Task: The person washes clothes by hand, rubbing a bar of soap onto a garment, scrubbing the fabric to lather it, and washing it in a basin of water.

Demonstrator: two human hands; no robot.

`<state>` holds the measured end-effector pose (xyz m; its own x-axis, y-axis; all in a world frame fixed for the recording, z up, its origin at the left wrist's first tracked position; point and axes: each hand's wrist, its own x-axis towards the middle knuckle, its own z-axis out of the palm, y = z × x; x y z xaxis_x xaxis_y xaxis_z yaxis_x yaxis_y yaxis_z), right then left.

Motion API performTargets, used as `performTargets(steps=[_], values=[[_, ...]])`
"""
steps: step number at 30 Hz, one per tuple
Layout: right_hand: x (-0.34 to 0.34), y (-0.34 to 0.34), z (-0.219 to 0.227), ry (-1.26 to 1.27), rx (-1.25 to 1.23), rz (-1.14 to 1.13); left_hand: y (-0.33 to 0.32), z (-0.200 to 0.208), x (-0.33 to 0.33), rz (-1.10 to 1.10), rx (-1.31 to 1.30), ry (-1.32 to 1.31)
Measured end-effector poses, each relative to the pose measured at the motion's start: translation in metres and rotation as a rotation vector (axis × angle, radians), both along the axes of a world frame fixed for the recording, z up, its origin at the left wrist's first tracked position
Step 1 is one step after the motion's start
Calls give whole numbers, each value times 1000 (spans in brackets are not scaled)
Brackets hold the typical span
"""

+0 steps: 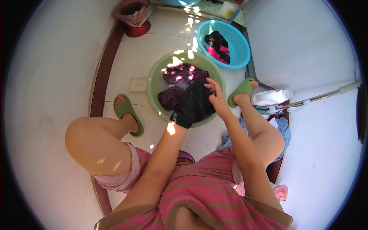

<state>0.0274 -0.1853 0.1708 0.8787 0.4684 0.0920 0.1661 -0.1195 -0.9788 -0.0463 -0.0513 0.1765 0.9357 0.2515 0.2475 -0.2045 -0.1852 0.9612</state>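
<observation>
A green basin (156,57) stands on the floor between my feet, with wet dark purple clothing (170,97) inside it. My left forearm runs into a black garment (195,103) over the basin, and the cloth covers my left hand, so its fingers are hidden. At the garment's right edge is my right hand (217,97), fingers apart and curved, the tips against or very close to the black cloth.
A light blue basin (241,61) with black and pink clothes (218,48) sits beyond on the right. A white bottle (270,97) lies beside my right foot, near blue cloth (283,132). A lined bin (134,15) is far left; a floor socket plate (138,84) sits left of the green basin.
</observation>
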Motion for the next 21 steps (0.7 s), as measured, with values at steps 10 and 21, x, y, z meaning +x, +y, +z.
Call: performTargets(steps=[10, 21], values=[[9, -37, 61, 227, -135, -128, 32, 9, 4, -34, 333, -68], [35, -29, 147, 117, 506, -305, 35, -68, 30, -18, 643, 687]])
